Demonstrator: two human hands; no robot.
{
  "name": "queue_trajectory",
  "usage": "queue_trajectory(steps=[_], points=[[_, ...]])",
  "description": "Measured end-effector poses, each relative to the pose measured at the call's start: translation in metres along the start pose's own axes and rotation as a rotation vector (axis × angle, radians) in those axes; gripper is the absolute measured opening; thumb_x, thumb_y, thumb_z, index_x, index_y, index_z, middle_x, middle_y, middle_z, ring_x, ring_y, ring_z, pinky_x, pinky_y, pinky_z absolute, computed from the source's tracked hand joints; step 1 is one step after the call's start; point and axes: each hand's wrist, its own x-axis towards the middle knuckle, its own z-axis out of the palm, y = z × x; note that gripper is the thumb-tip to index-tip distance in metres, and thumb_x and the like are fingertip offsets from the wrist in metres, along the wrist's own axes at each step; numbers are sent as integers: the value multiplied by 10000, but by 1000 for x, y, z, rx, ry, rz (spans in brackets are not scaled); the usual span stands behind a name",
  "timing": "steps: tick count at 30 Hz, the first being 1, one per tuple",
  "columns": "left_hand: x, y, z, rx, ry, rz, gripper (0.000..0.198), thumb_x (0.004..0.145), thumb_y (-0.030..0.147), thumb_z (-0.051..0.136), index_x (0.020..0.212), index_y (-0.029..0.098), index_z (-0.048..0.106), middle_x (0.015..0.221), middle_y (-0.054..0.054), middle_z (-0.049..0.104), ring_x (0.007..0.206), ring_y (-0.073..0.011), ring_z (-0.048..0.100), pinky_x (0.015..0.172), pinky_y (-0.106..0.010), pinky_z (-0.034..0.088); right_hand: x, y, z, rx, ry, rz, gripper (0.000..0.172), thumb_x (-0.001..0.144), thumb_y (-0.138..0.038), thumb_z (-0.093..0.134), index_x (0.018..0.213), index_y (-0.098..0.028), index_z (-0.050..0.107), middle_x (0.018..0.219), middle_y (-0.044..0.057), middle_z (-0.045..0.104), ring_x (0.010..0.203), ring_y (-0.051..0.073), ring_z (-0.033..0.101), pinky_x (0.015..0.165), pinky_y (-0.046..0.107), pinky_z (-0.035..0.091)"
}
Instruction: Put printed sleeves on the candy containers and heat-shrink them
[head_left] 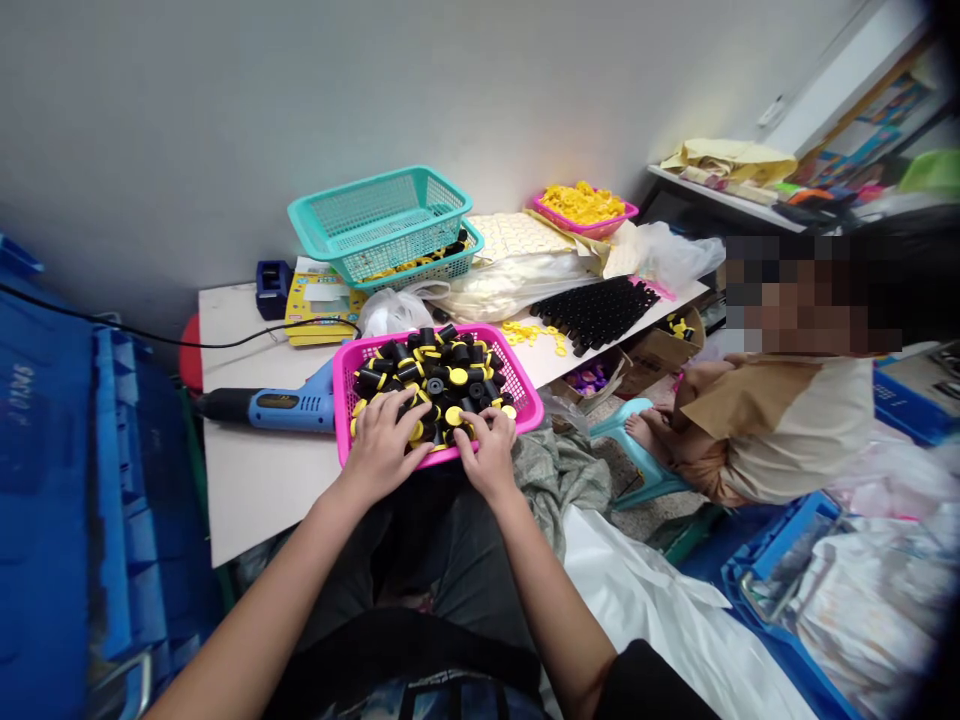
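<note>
Head view: shows a pink basket (525, 395) straight ahead of the lap, at the near edge of a white table (255, 480), heaped with black-and-yellow pieces (442, 375). Runs long side left to right across the body, with the right end angled a little farther off.

Puts the left hand (382, 440) over the near-left part of the heap, fingers loosely spread on the pieces. Puts the right hand (491, 450) at the near rim just beside it, fingers curled down into the pile. Leaves unclear whether either hand pinches a piece. Finds both hands about equally near the heap, the left perhaps slightly deeper in.

Catches a blue power tool (289, 408) lying just left of the basket, nose toward it, contact impossible to tell. Takes in two stacked teal baskets (382, 215) beyond, rows of black parts (596, 310) to the far right, and a far pink tray (581, 205) of yellow parts. Includes a second person (765, 430) seated low at right, well apart, and a blue crate (52, 480) at left.
</note>
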Motion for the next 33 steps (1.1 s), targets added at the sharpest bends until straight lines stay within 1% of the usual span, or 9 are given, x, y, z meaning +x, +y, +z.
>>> queue_trajectory(steps=[3, 6, 12, 15, 17, 20, 24, 29, 33], points=[[-19, 6, -17, -150, 98, 203, 291, 910, 186, 576, 1195, 203, 632, 1184, -109, 688, 1129, -250, 606, 980, -432, 493, -2, 3, 0, 27, 37, -19, 309, 924, -351, 531, 1160, -219, 683, 1088, 101, 522, 1050, 257, 478, 978, 450, 391], [-58, 10, -32, -281, 93, 325, 269, 906, 84, 527, 1124, 195, 637, 993, -63, 751, 914, -166, 698, 832, -291, 553, -11, 5, -2, 60, 95, -31, 288, 953, -307, 477, 1127, -203, 681, 1030, 93, 578, 1026, 236, 522, 962, 420, 415], [-160, -8, -21, -268, -65, 183, 199, 943, 199, 484, 979, 222, 679, 855, -25, 772, 752, -164, 744, 707, -246, 591, -43, 0, 0, 79, 161, -24, 243, 968, -265, 457, 1005, -197, 688, 942, 72, 666, 946, 213, 567, 899, 390, 433], [-187, -18, -5, -274, -57, 37, 210, 941, 243, 493, 931, 240, 703, 802, -9, 769, 689, -173, 743, 637, -243, 599, -47, -8, 3, 74, 161, 7, 237, 963, -279, 472, 1037, -195, 680, 991, 76, 676, 994, 221, 564, 922, 396, 422], [-191, -20, 3, -287, -41, -14, 209, 929, 238, 507, 944, 247, 716, 804, -9, 772, 690, -186, 744, 639, -262, 607, -41, -15, 6, 66, 161, 36, 256, 937, -310, 526, 1126, -201, 659, 1079, 87, 671, 1052, 242, 552, 938, 415, 406], [-185, -19, 12, -308, -13, -40, 215, 927, 214, 509, 996, 228, 712, 847, -37, 777, 732, -201, 752, 679, -286, 620, -24, -22, 10, 14, 94, 125, 449, 842, -371, 662, 1260, -221, 600, 1192, 109, 650, 1106, 301, 534, 926, 466, 382], [-175, -14, 17, -380, 8, -49, 225, 940, 201, 485, 981, 215, 706, 831, -50, 773, 736, -190, 752, 676, -266, 624, 0, -25, 13, -61, -40, 250, 483, 802, -349, 694, 1266, -261, 594, 1151, 96, 686, 1038, 319, 566, 875, 483, 372], [-167, -8, 11, -493, -10, -20, 217, 937, 219, 502, 946, 249, 716, 786, -21, 770, 692, -161, 745, 652, -219, 615, 7, -18, 17, -41, -12, 219, 510, 835, -346, 656, 1317, -218, 548, 1033, 83, 721, 950, 280, 618, 883, 458, 372], [-161, -11, 4, -521, 44, -118, 169, 917, 244, 564, 962, 260, 726, 825, -21, 781, 729, -168, 755, 686, -212, 619, 0, -10, 24, -2, 104, 158, 388, 897, -383, 590, 1228, -180, 594, 983, 80, 721, 893, 252, 634, 868, 423, 365]])
